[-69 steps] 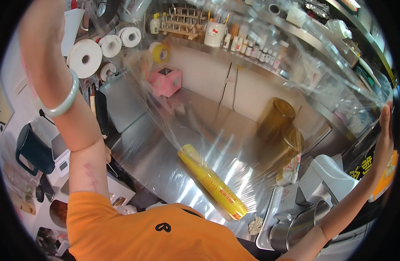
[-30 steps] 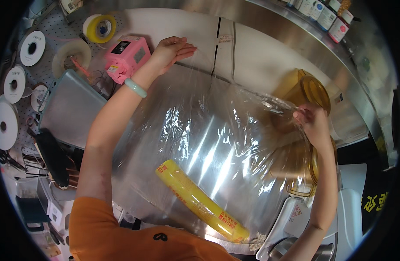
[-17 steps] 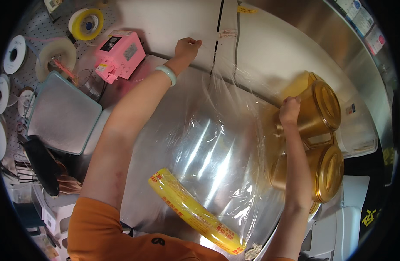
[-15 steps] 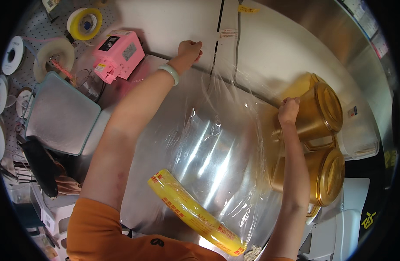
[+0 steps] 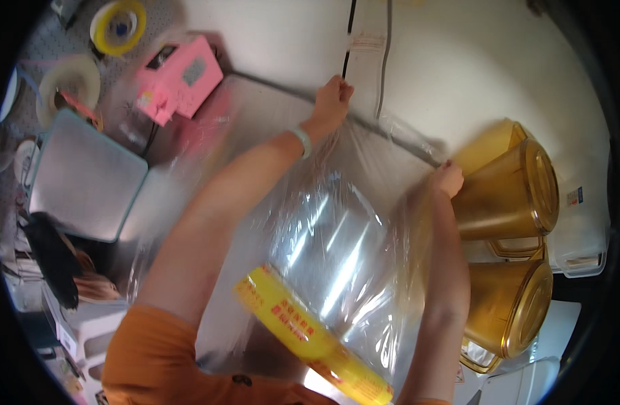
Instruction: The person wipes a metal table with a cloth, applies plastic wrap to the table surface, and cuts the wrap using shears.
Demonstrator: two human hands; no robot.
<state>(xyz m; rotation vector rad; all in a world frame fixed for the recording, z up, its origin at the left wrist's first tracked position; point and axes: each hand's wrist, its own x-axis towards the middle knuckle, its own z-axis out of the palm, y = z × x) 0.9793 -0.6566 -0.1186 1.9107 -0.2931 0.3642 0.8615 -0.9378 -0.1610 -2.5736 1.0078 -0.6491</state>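
A wide sheet of clear plastic wrap (image 5: 323, 236) lies stretched over the steel counter, running from a yellow wrap box (image 5: 310, 334) near my chest to the back wall. My left hand (image 5: 331, 100) presses the sheet's far left corner against the counter by the wall, fingers closed on the film. My right hand (image 5: 446, 179) pinches the far right corner, right beside an amber plastic pitcher (image 5: 509, 192).
A second amber pitcher (image 5: 509, 307) stands nearer on the right. A pink box-shaped device (image 5: 175, 77) and a grey lidded tray (image 5: 84, 175) sit on the left, with tape rolls (image 5: 118, 23) hung behind. Two cables (image 5: 367, 47) run down the white wall.
My hands have come down from overhead, drawing the film out and lowering it onto the counter. Both hands now hold its far corners at the back wall.
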